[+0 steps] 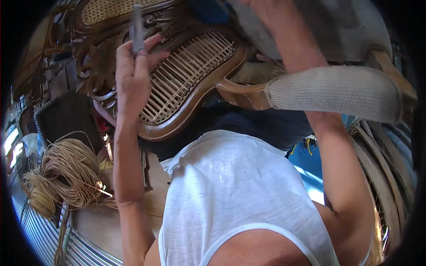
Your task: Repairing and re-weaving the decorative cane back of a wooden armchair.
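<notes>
A wooden chair frame [166, 131] with carved scrollwork lies across my lap. Its curved opening is strung with light cane strands [188, 73], mostly in one direction, with several crossing them along the near side. Over the left part of the frame, my left hand [133, 73] grips a narrow grey blade-like tool [137, 29] that points away from me and is blurred. My right hand [264, 9] is raised at the top edge; its fingers are out of the picture or smeared. My right forearm passes behind a padded armrest [333, 93] covered in grey woven fabric.
A coiled bundle of cane [73, 170] sits at the left beside a dark panel [66, 117]. Another caned panel [108, 11] lies at the far left. Long curved strips [381, 168] stand at the right, near a blue surface [308, 162].
</notes>
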Tool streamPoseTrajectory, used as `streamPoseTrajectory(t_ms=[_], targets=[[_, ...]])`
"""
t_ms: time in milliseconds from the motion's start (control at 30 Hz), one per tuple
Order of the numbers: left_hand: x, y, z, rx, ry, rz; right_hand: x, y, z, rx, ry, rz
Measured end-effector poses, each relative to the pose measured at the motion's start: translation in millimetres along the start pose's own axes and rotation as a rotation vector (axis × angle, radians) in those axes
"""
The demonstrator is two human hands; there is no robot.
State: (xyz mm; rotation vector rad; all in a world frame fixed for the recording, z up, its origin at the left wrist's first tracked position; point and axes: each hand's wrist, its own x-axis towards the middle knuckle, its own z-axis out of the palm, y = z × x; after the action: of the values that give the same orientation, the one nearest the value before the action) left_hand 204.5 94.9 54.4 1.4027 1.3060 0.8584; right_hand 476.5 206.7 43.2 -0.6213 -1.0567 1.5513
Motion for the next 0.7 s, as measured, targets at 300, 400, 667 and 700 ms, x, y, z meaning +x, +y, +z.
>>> streamPoseTrajectory(t_ms=[300,400,667,700], targets=[[12.9,5.0,-12.8,-0.103,0.099,0.006,-13.4,54.7,23.5,-0.450,-0.305,0.083],[24.4,-4.3,-0.2,-0.263,0.084,-0.089,-18.3,57.2,13.5,-0.455,-0.309,0.164],[33.8,-3.5,9.8,0.050,-0.074,-0.142,-6.7,41.8,13.1,-0.463,-0.332,0.179],[34.4,-1.5,9.1,0.044,-0.071,-0.145,-4.8,42.1,16.1,-0.505,-0.332,0.164]])
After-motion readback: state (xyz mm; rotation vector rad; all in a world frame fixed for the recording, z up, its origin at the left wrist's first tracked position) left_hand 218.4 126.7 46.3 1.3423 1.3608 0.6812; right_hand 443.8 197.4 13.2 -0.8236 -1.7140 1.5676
